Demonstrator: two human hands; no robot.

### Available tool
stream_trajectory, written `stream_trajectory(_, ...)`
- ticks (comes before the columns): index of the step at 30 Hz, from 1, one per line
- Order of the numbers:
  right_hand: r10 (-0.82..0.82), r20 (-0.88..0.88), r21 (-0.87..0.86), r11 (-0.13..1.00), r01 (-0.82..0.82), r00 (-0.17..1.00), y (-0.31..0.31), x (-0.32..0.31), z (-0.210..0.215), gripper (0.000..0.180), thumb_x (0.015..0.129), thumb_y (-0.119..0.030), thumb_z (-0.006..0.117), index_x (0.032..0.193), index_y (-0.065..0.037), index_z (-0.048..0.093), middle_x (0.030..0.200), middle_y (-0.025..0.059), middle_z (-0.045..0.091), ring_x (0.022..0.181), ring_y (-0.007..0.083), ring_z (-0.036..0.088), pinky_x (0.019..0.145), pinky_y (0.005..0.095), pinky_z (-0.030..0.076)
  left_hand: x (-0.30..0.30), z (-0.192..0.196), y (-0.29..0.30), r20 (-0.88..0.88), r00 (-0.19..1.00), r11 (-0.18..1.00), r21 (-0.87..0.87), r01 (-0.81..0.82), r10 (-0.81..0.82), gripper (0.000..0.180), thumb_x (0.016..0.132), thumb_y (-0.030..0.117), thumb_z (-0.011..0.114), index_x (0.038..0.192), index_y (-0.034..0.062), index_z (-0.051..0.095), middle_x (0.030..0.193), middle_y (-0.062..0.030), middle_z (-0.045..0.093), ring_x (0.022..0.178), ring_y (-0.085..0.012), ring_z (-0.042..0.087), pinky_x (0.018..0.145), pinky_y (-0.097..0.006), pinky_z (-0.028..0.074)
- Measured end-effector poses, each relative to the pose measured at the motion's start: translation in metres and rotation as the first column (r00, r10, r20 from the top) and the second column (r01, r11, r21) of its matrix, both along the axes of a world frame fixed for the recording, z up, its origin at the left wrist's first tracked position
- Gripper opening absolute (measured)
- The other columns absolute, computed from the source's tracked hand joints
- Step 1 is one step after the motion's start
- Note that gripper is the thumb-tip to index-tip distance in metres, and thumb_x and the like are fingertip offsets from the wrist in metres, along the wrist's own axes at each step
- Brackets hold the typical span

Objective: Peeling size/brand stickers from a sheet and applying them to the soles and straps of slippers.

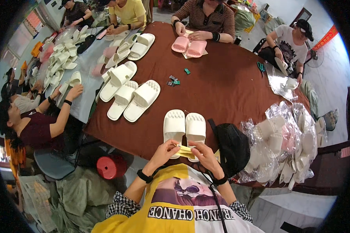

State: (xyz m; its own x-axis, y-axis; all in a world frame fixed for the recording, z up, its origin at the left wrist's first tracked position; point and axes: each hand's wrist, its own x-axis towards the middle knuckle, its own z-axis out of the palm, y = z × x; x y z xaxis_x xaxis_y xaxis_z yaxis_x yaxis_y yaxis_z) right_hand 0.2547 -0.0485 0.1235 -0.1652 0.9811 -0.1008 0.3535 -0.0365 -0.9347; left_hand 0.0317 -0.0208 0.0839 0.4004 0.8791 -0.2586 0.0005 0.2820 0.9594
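Observation:
A pair of white slippers, the left slipper and the right slipper, lies side by side in front of me on the brown tablecloth, toes pointing away. Over their heel ends, both my hands pinch a thin yellow strip, stretched between them. My left hand has its fingers closed on the strip's left end. At the other end, my right hand grips it between thumb and fingers. The strip covers part of the slipper heels.
Several white slippers lie to the left. A black cap and plastic-bagged slippers are at my right. Small clips and green scissors sit farther off. Across the table a person handles pink slippers. A red stool stands below left.

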Motion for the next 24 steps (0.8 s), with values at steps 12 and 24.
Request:
stream_trajectory(12, 0.422, 0.139, -0.215, 0.896, -0.389, 0.896, -0.027, -0.019, -0.004, 0.044, 0.085, -0.031, 0.073, 0.108, 0.001, 0.055, 0.094, 0.0228, 0.063, 0.089, 0.0394, 0.064, 0.075, 0.0437, 0.049, -0.004, 0.004, -0.031, -0.211, 0.933, 0.955, -0.023, 0.295, -0.293, 0.024, 0.094, 0.016, 0.064, 0.111, 0.0005, 0.058, 0.092, -0.0055, 0.068, 0.084, -0.0102, 0.063, 0.074, -0.026, 0.050)
stream_trajectory(24, -0.041, 0.176, -0.071, 0.996, 0.054, 0.984, -0.014, -0.004, -0.014, 0.025, 0.085, -0.014, 0.069, 0.101, -0.001, 0.054, 0.088, 0.0255, 0.065, 0.087, 0.0453, 0.063, 0.070, 0.0454, 0.049, 0.006, -0.002, -0.024, -0.084, 0.996, 1.000, -0.019, 0.009, -0.010, 0.030, 0.095, 0.012, 0.061, 0.124, 0.0025, 0.056, 0.101, -0.0103, 0.071, 0.093, -0.0149, 0.066, 0.081, -0.028, 0.053)
